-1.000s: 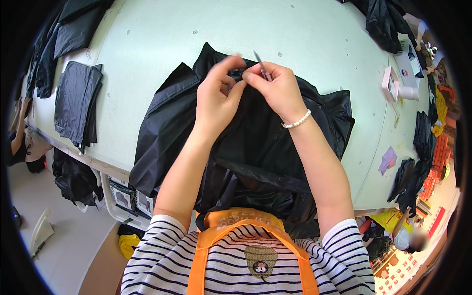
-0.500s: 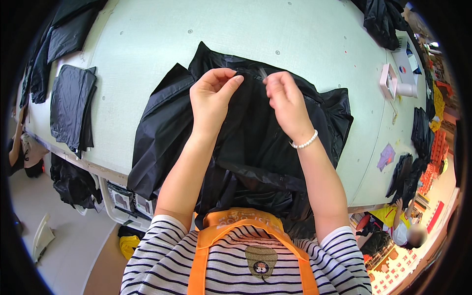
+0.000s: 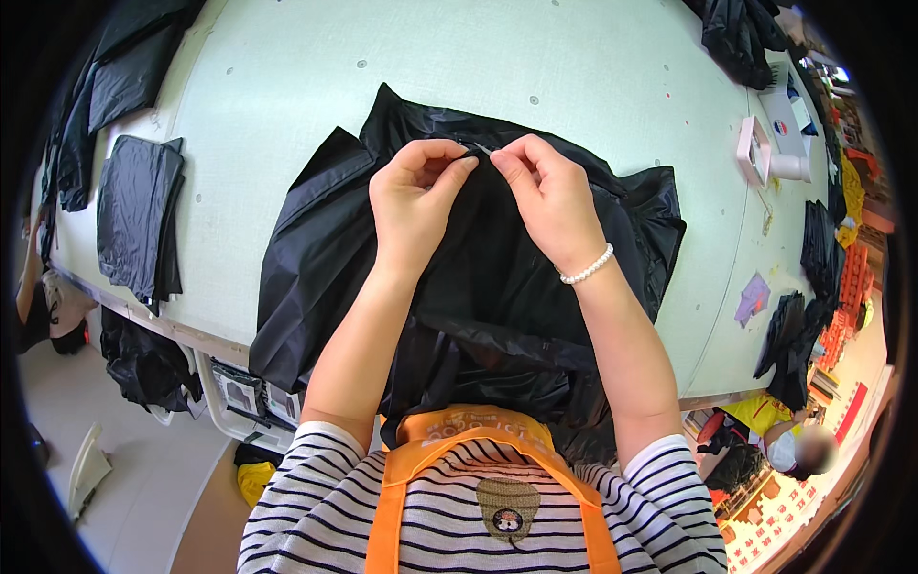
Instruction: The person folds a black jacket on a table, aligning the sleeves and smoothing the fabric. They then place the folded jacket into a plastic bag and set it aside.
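A black, slightly shiny garment (image 3: 535,258) lies spread over the near side of the table and hangs toward my apron. At its far edge my left hand (image 3: 416,196) is closed, thumb and forefinger pinching the black fabric. Close beside it, my right hand (image 3: 555,201) pinches a thin, pale, pointed piece (image 3: 482,148). Its tip meets the fabric at my left fingertips; its exact kind is too small to make out. A white beaded bracelet (image 3: 587,266) circles my right wrist.
Folded black fabric (image 3: 141,218) lies on the pale green table (image 3: 459,48) at left, with more black cloth beyond. At right stand a pink box (image 3: 754,153) and a white spool (image 3: 790,167), near a purple scrap (image 3: 753,298). A person (image 3: 786,450) is at lower right.
My right hand has moved left and slightly up, bringing the thin pale piece against the fabric at my left fingertips. My left hand keeps its pinch almost in place.
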{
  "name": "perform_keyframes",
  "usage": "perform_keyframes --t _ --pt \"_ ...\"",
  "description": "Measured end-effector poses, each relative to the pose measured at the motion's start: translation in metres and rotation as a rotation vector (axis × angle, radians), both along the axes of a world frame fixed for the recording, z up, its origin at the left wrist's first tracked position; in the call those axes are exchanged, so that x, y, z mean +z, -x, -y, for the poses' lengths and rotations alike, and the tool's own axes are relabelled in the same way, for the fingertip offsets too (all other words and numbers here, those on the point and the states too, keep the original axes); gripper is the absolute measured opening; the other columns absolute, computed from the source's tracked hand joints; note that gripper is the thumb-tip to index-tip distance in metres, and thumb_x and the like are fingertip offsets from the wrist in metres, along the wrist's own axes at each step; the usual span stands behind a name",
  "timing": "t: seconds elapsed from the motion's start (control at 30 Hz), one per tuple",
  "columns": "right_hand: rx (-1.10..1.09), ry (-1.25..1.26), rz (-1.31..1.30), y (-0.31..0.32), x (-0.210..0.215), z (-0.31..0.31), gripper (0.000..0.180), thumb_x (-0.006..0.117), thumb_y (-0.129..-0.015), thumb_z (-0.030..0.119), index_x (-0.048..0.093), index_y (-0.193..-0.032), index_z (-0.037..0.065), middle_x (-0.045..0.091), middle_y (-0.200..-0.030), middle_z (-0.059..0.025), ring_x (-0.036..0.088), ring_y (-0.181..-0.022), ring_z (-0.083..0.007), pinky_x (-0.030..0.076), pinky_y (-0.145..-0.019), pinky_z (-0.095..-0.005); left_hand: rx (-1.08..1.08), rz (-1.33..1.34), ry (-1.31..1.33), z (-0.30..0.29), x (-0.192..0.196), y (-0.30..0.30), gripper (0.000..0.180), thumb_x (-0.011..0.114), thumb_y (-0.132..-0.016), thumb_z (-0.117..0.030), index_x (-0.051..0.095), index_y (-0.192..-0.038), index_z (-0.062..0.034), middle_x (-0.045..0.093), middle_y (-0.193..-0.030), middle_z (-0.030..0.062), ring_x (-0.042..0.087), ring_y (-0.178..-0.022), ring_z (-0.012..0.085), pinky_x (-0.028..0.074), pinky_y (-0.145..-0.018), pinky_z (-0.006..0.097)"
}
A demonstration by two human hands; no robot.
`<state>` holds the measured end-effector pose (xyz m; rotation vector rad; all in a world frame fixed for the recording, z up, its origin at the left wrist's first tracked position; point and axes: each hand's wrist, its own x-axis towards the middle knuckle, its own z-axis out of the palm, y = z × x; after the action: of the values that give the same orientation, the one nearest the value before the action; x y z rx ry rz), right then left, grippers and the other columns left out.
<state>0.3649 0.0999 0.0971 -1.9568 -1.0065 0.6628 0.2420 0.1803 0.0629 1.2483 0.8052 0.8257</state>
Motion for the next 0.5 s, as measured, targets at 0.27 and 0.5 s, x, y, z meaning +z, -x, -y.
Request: perform_keyframes --t 0.27,0.5 --pt "0.087 0.022 -0.086 -0.022 0.01 0.008 0.024 0.064 -0.089 0.024 0.06 -0.085 0.0 0.053 -0.062 -0.0053 0.043 -0.054 -0.0105 0.038 -0.053 -0.0251 0.121 -0.178 -0.789 0.0 -0.001 0.001 0.015 0.07 -0.069 0.011 0.067 -0.078 -0.0011 0.062 -0.082 0.0063 0.06 -0.068 0.0141 0.048 -0.06 0.022" --pt "0.346 0.051 0.243 -0.03 0.021 0.001 0.019 0.064 -0.087 0.021 0.061 -0.086 0.003 0.06 -0.071 -0.0071 0.053 -0.059 -0.0181 0.043 -0.058 -0.0285 0.126 -0.181 -1.003 0.006 -0.002 0.003 0.02 0.072 -0.063 0.01 0.069 -0.079 -0.0026 0.057 -0.081 0.0055 0.058 -0.065 0.0158 0.047 -0.055 0.025"
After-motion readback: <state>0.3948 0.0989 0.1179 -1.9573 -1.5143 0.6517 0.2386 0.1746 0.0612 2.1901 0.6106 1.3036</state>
